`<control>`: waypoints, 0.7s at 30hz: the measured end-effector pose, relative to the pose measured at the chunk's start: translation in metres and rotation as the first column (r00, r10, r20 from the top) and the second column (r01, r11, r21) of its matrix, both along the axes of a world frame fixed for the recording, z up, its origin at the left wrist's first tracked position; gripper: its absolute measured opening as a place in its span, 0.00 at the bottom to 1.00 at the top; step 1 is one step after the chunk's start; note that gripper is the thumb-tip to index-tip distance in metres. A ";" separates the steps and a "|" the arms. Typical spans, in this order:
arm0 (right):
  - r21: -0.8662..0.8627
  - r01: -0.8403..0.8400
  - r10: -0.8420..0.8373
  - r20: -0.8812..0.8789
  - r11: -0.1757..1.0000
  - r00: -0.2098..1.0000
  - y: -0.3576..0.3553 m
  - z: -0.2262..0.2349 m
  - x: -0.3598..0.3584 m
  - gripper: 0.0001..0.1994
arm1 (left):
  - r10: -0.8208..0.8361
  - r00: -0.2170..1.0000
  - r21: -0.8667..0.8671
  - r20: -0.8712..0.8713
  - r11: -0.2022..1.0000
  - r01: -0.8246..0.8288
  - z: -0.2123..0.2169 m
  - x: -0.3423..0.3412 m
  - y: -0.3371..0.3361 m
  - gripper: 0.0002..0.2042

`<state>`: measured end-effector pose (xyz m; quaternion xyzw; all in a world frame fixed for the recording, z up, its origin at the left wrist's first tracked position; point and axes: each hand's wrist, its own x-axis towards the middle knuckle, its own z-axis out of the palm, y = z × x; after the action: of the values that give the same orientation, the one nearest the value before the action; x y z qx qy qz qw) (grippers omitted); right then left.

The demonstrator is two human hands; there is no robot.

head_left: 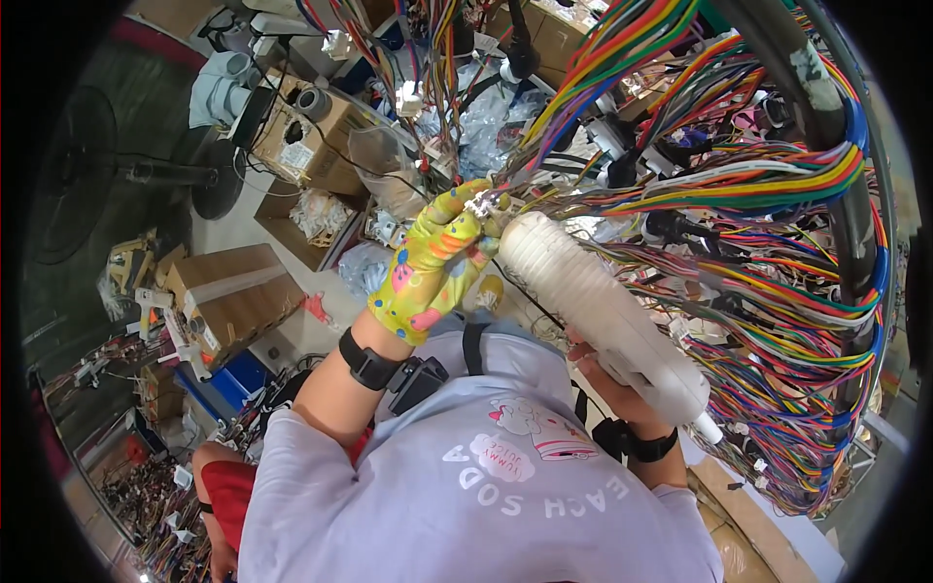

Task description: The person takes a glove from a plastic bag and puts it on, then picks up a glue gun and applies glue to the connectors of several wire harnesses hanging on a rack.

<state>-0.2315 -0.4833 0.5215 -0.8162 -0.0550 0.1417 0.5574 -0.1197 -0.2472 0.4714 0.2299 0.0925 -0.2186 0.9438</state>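
My left hand wears a yellow glove with coloured spots and pinches a small white connector at the end of some wires. My right hand grips a large white gun-shaped tool, most of the hand hidden under it. The tool's ribbed nose sits right against the connector and the left fingertips. A big harness of many coloured wires hangs on a board to the right and behind. Both wrists carry black straps.
Cardboard boxes and plastic bags of parts lie on the floor at left. A fan on a stand is at far left. A blue crate and loose wire heaps are at lower left.
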 end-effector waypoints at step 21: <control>-0.237 -0.085 0.112 0.102 0.968 0.988 -0.006 -0.005 -0.009 0.25 | -0.026 0.999 0.043 -0.048 0.999 0.028 0.003 0.001 0.003 0.21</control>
<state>-0.2404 -0.4896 0.5169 -0.8787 -0.1108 0.1276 0.4465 -0.1191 -0.2444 0.4745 0.2464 0.1167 -0.2345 0.9331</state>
